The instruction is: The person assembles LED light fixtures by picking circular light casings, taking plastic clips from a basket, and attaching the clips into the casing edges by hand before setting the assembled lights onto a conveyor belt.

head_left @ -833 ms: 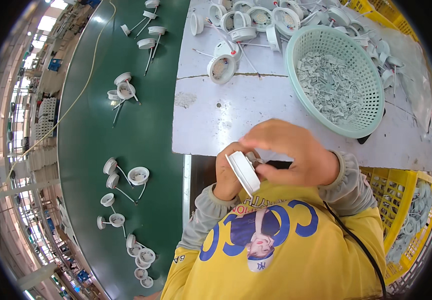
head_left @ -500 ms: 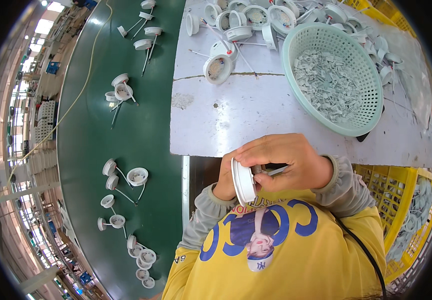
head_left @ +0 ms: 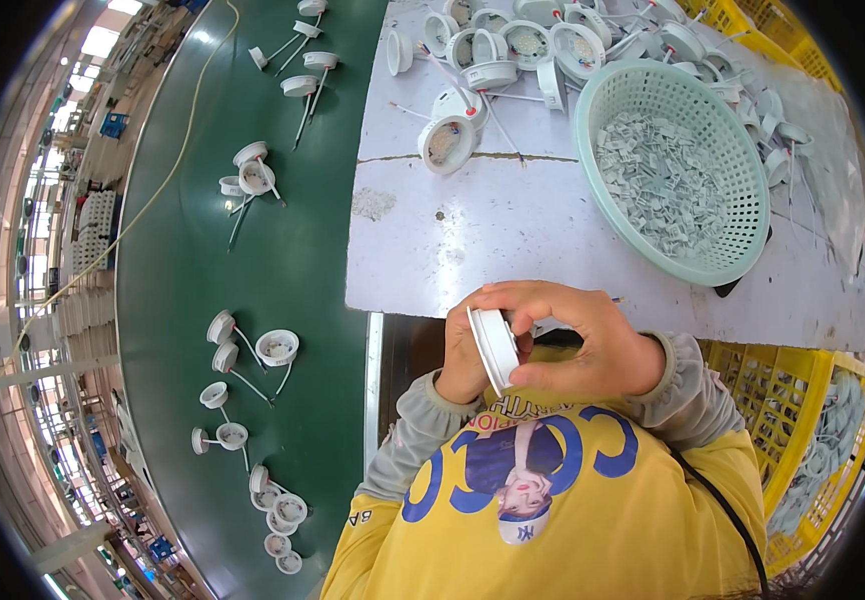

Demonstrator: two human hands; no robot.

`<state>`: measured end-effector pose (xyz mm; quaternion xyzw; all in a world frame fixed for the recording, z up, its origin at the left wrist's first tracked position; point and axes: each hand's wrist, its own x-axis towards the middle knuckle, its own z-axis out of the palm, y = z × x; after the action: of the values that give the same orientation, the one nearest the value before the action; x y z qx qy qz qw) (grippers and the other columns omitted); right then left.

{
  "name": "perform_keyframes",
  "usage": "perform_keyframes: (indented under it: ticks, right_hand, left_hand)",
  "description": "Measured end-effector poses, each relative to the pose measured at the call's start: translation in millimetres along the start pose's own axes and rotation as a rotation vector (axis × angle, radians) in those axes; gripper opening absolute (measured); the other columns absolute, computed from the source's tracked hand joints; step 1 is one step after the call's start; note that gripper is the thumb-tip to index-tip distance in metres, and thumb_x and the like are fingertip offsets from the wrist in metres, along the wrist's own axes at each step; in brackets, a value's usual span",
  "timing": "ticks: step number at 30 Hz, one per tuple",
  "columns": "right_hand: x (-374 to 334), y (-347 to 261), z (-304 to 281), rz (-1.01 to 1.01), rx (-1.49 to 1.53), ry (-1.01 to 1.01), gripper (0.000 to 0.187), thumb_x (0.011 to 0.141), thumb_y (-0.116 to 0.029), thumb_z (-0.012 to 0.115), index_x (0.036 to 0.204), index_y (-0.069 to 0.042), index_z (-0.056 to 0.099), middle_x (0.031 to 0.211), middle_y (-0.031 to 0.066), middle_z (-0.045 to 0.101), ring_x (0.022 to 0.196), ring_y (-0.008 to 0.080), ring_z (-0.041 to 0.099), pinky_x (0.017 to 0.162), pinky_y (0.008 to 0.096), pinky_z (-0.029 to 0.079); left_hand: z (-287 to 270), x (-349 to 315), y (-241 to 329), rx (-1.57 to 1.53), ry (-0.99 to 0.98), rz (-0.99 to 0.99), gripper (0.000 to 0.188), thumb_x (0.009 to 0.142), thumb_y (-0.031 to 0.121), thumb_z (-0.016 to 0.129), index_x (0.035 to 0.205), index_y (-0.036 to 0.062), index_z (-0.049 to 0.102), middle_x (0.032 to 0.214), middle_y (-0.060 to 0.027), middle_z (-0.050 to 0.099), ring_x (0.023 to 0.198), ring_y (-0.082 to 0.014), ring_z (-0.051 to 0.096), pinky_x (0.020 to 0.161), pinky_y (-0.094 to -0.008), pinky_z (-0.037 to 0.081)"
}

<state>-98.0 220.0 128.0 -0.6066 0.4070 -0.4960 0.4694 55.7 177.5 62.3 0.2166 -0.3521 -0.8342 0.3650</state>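
A round white downlight housing stands on edge between my two hands, just off the table's near edge. My left hand is closed round its far left side, its fingers mostly hidden by the disc. My right hand pinches the back of the housing, thumb below and fingers above. Whatever lies inside the right hand's curl is largely hidden. Beyond my hands, a pale green basket full of small white plastic pieces rests on the white table.
Many similar white lights with wires lie at the table's far side. Left of the table, a green conveyor belt carries scattered lights. Yellow crates stand at my right, one holding white parts.
The housing has turned slightly in my hands, and my right thumb has shifted down along its back. The whole view has moved a little.
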Motion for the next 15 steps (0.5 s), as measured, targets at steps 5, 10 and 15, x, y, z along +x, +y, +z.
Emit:
perform_keyframes:
  ticks: [5,10,15]
  right_hand:
    - [0.3,5.4,1.2,-0.006,0.061,-0.042,0.043,0.068,-0.008,0.069,0.108,-0.002,0.053,0.09,0.0056,0.059,0.073,0.013,0.056,0.068,0.0249,0.047]
    - [-11.2,-6.0,-15.7,0.038,-0.387,0.014,0.028,0.071,-0.009,0.068,0.094,-0.001,0.055,0.085,0.0136,0.058,0.071,0.025,0.058,0.064,0.0308,0.046]
    - [-74.0,-0.5,-61.8,0.063,-0.683,0.164,0.008,0.074,0.003,0.06,0.081,0.0,0.058,0.073,0.0104,0.059,0.059,0.02,0.053,0.055,0.0273,0.041]
  left_hand:
    - [3.6,-2.1,7.9,0.192,0.043,-0.014,0.049,0.089,0.053,0.034,0.092,0.006,0.049,0.066,-0.0046,0.051,0.058,-0.012,0.051,0.048,-0.0223,0.042]
    - [-2.7,-2.3,8.6,0.296,0.004,0.056,0.021,0.087,0.021,0.052,0.093,0.0016,0.052,0.078,-0.0085,0.059,0.061,-0.0096,0.057,0.051,-0.0214,0.047]
    - [1.6,8.7,4.6,0.389,-0.099,0.107,0.028,0.093,0.025,0.042,0.109,0.0031,0.047,0.097,-0.0056,0.055,0.062,-0.0063,0.049,0.056,-0.0178,0.039]
